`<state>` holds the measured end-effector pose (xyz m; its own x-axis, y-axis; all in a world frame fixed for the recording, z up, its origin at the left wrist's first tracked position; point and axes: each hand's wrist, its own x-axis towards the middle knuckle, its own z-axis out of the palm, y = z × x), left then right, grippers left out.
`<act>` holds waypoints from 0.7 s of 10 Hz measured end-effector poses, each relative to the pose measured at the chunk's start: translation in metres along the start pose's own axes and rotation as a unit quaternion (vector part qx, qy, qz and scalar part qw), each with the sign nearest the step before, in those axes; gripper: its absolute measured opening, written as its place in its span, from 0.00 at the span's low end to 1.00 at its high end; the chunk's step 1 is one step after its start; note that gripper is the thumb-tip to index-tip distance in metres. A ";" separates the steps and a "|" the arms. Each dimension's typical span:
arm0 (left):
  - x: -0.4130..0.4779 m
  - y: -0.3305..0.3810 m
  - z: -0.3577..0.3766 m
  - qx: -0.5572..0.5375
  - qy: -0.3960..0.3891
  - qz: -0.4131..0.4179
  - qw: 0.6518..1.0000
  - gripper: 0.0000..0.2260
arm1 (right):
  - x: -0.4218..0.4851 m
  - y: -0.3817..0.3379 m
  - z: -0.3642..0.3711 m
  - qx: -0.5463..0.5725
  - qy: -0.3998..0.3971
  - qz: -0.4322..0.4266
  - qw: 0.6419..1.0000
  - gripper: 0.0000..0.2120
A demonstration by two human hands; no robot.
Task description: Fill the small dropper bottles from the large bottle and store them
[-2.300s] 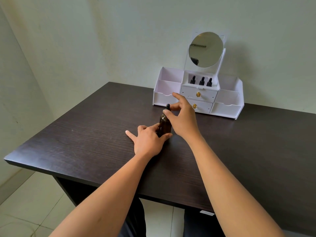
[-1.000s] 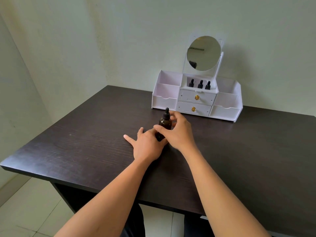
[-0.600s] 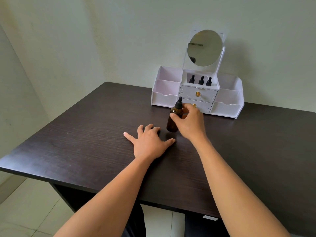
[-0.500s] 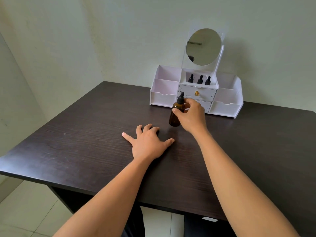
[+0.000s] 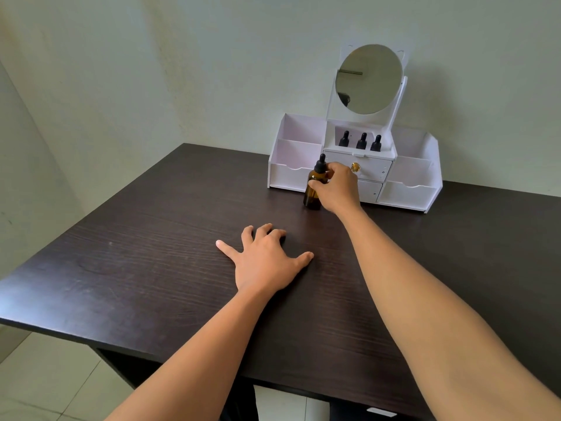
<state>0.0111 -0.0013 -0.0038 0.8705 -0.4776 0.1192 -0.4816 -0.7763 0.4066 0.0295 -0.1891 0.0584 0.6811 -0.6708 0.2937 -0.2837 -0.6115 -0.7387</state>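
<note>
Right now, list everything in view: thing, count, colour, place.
amber dropper bottle: one, brown glass with black dropper cap, in front of the organizer's left half.
small dropper bottles: three, black tops showing, in the organizer's upper middle compartment.
organizer: one, white, at the table's far edge against the wall.
drawers: two, white, stacked in the organizer's middle; a gold knob shows on the upper one.
mirror: one, round, standing on top of the organizer.
table: one, dark brown wood grain.
floor tiles: pale, lower left.
left hand: flat on the table, fingers spread.
right hand: grips the amber dropper bottle.
</note>
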 end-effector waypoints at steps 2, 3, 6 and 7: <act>0.001 0.000 0.000 0.001 0.000 -0.001 1.000 0.36 | 0.011 0.007 0.003 0.003 0.003 0.000 1.000 0.22; 0.001 0.000 0.000 0.004 -0.001 -0.003 1.000 0.36 | 0.012 0.007 0.004 0.002 0.007 0.002 1.000 0.23; 0.002 0.000 0.000 0.002 -0.006 -0.002 1.000 0.36 | 0.015 0.009 0.007 0.000 0.026 0.005 1.000 0.21; 0.000 0.002 -0.003 -0.001 -0.006 -0.005 1.000 0.36 | 0.013 0.006 0.005 0.001 0.018 0.011 1.000 0.23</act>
<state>0.0102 -0.0016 -0.0006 0.8742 -0.4742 0.1044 -0.4723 -0.7804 0.4099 0.0399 -0.1996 0.0544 0.6505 -0.6982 0.2989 -0.2972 -0.5961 -0.7459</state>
